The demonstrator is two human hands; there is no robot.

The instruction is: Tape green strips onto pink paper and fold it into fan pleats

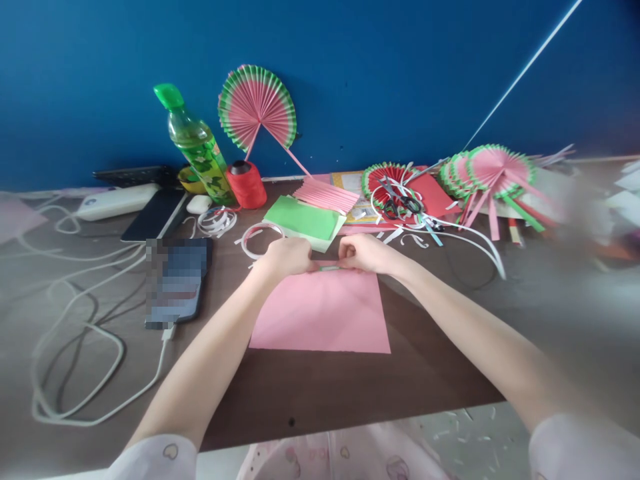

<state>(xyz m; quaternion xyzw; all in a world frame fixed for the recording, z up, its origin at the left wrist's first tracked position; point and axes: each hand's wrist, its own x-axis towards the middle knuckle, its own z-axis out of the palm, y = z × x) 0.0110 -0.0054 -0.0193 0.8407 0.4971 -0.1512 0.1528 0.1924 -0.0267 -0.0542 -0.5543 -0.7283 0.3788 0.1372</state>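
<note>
A pink sheet of paper lies flat on the dark table in front of me. Along its far edge runs a narrow strip, partly green, between my fingers. My left hand pinches that far edge at its left part. At the right part of the same edge, my right hand is closed with thumb and fingers together on the paper. Just beyond my hands lie green paper sheets, and a roll of tape rests beside my left hand.
A pleated paper fan leans on the blue wall near a green bottle and a red thread spool. A phone with a white cable lies left. Scissors and more fans are at right.
</note>
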